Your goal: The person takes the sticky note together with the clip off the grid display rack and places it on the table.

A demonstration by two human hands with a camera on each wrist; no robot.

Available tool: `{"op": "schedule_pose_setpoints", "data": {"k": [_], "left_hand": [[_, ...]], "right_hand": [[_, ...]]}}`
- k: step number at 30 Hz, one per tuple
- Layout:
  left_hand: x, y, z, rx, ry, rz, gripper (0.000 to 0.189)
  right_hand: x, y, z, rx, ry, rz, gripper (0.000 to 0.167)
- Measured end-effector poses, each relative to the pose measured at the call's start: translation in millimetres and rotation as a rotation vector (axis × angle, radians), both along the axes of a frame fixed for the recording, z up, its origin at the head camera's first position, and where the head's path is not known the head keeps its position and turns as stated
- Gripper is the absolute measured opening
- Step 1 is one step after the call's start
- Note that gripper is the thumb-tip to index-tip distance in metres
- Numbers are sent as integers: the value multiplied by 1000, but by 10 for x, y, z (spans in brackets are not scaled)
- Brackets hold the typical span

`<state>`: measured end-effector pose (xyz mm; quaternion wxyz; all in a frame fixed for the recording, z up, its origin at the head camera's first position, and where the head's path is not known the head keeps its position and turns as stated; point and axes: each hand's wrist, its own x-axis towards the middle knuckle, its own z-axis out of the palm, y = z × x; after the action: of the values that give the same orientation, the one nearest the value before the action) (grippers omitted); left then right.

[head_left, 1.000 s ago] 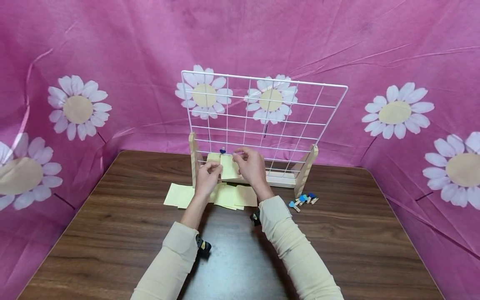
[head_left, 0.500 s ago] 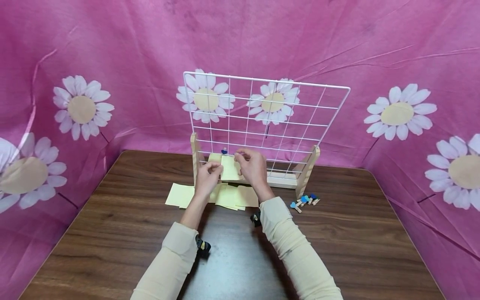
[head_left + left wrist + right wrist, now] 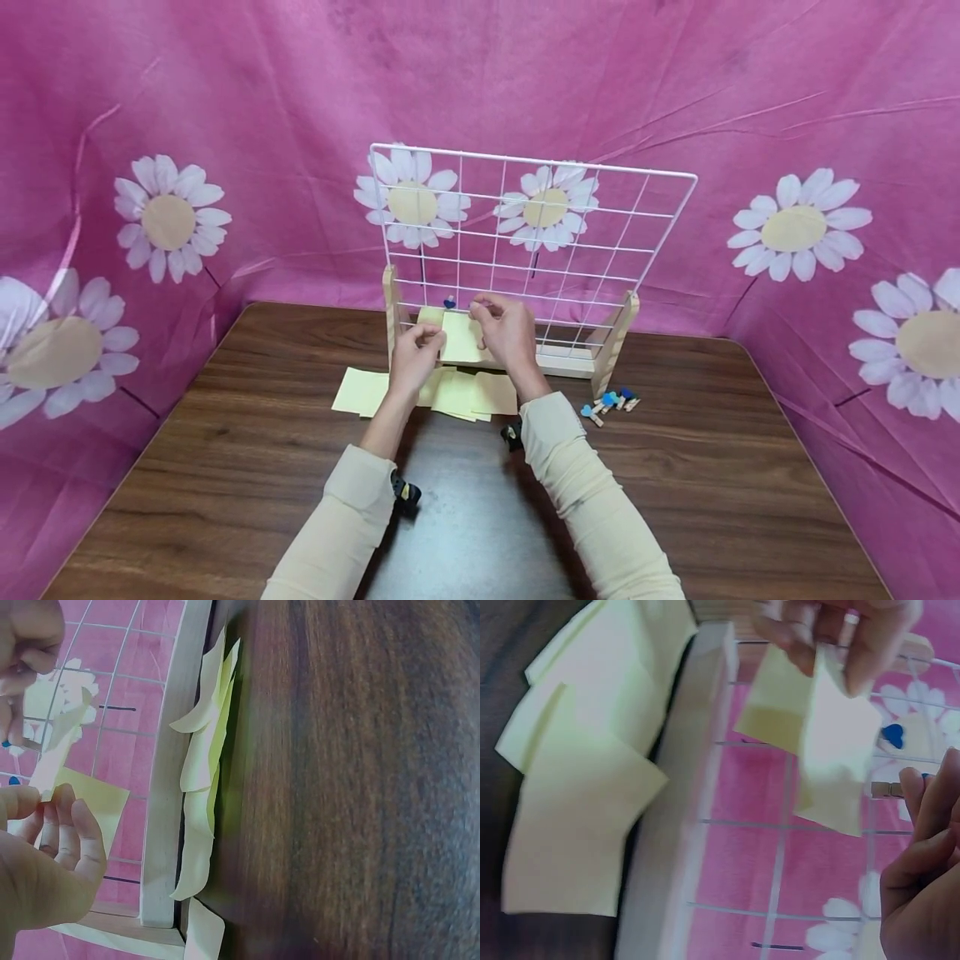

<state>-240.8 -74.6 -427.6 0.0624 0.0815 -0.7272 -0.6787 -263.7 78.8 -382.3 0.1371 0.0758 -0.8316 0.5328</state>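
Note:
Between thumb and fingers my left hand (image 3: 414, 360) pinches a pale yellow paper note (image 3: 462, 337), held up against the lower part of a white wire grid (image 3: 534, 160). My right hand (image 3: 510, 335) is at the note's upper right and pinches a small wooden clothespin (image 3: 886, 790), its tip pointing toward the note in the right wrist view. Behind the left fingers hangs another yellow note (image 3: 97, 804), with a clothespin bearing a dark blue heart (image 3: 893, 735) near its top. The right fingers partly hide the clothespin they hold.
Wooden feet (image 3: 617, 343) hold the grid upright on the brown table (image 3: 697, 483). More yellow notes (image 3: 358, 390) lie overlapping in front of the stand, partly under the left forearm. Several heart clothespins (image 3: 609, 400) are heaped by the right foot. A pink flowered cloth (image 3: 292, 100) surrounds the table.
Both hands stay nearly where they were, the note and clothespin still in their fingers. The head view has shifted slightly.

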Motion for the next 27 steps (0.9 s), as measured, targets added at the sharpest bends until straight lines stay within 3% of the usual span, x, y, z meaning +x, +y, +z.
{"op": "schedule_pose_setpoints", "data": {"k": [6, 17, 27], "left_hand": [[8, 11, 19, 16, 23, -6, 19], [30, 33, 19, 21, 32, -16, 19], [71, 44, 41, 65, 8, -48, 19]], "right_hand": [[6, 49, 72, -23, 10, 50, 17], [5, 152, -4, -124, -32, 73, 18], [70, 275, -60, -151, -65, 88, 16]]}}
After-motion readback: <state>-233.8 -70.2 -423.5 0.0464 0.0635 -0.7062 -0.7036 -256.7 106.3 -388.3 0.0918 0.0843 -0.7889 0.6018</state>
